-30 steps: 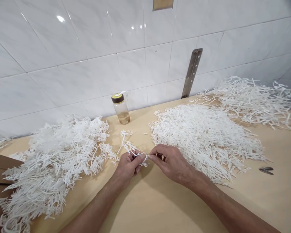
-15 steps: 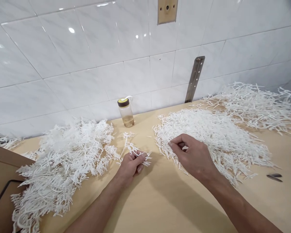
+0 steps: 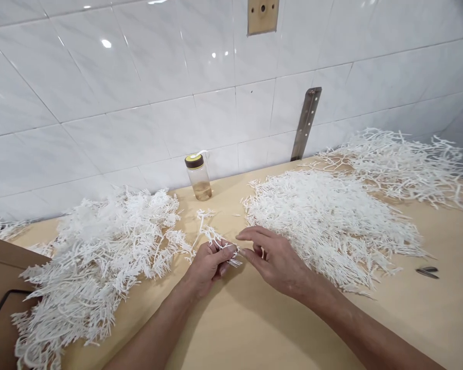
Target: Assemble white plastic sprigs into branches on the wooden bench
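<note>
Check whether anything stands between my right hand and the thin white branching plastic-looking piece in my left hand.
Nothing visible: your right hand is close beside the spiky end of the branching piece your left hand pinches.

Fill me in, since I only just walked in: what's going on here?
A person's left hand pinches a branched white sprig. The right hand, slightly open, is at the sprig's near end; whether it touches is unclear. A left pile and a right pile of white pieces flank the hands; a bottle stands farther back.
</note>
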### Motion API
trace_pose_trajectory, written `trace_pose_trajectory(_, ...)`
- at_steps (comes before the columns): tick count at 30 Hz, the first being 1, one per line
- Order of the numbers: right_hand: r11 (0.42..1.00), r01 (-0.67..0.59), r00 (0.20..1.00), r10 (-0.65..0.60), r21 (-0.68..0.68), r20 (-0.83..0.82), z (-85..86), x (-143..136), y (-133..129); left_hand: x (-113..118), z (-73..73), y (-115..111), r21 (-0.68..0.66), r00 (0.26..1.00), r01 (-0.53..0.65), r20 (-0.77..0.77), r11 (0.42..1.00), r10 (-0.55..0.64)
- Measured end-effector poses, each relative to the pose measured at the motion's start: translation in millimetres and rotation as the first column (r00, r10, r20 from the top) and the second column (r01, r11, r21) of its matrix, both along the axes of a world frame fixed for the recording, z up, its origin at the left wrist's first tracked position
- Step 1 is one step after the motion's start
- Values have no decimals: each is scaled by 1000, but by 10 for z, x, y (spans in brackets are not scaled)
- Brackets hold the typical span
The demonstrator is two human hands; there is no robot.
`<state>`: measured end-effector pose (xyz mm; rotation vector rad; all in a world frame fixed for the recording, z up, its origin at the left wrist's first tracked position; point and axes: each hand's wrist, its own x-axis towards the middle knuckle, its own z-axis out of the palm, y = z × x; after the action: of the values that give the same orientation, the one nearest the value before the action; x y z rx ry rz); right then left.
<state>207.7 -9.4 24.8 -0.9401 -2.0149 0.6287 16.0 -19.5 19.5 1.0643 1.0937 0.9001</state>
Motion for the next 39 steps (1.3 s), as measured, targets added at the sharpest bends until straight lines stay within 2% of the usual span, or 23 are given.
trace_pose_trajectory(2, 1000, -18, 999, 18, -18, 37, -40, -31, 2, 1, 6, 1, -6, 1000, 4, 0, 1000, -4)
trace_pose_trajectory(5, 999, 32, 997, -29, -37, 78, -68, -30, 16, -4, -6, 9, -12, 1000, -3, 8, 1000, 3)
trace_pose_trajectory(12, 996, 82, 993, -78, -39, 86, -64, -37, -2, 28, -50, 1, 37, 998, -57, -33, 998, 58)
trace_pose_trajectory(15, 987, 76, 994, -64, -145, 86, -17, -26, -26, 72, -64, -6, 103, 991, -108, -61, 989, 115)
trace_pose_trajectory(20, 922, 47, 999, -38, -385, 31, 133, 32, -53, 135, -54, -20, 160, 982, -138, -103, 977, 156)
trace_pose_trajectory(27, 848, -56, 997, 16, -527, -80, 185, 76, -71, 152, -28, -31, 159, 988, -112, -87, 981, 127)
trace_pose_trajectory(29, 893, 10, 999, -29, -450, -36, 181, 116, -48, 116, -45, -7, 122, 989, -147, -14, 982, 150)
trace_pose_trajectory(31, 947, 154, 988, -152, -281, 28, 181, 169, -9, 65, -69, 32, 57, 974, -208, 104, 976, 202)
trace_pose_trajectory(32, 953, 223, 975, -217, -205, 50, 180, 195, 13, 40, -82, 51, 16, 963, -225, 156, 974, 220)
trace_pose_trajectory(34, 943, 304, 952, -295, -137, 79, 171, 238, 56, 1, -103, 81, -32, 951, -226, 207, 974, 228)
trace_pose_trajectory(39, 927, 374, 925, -371, -15, 84, 99, 304, 141, 6, -107, 72, -25, 977, -147, 153, 989, 150)
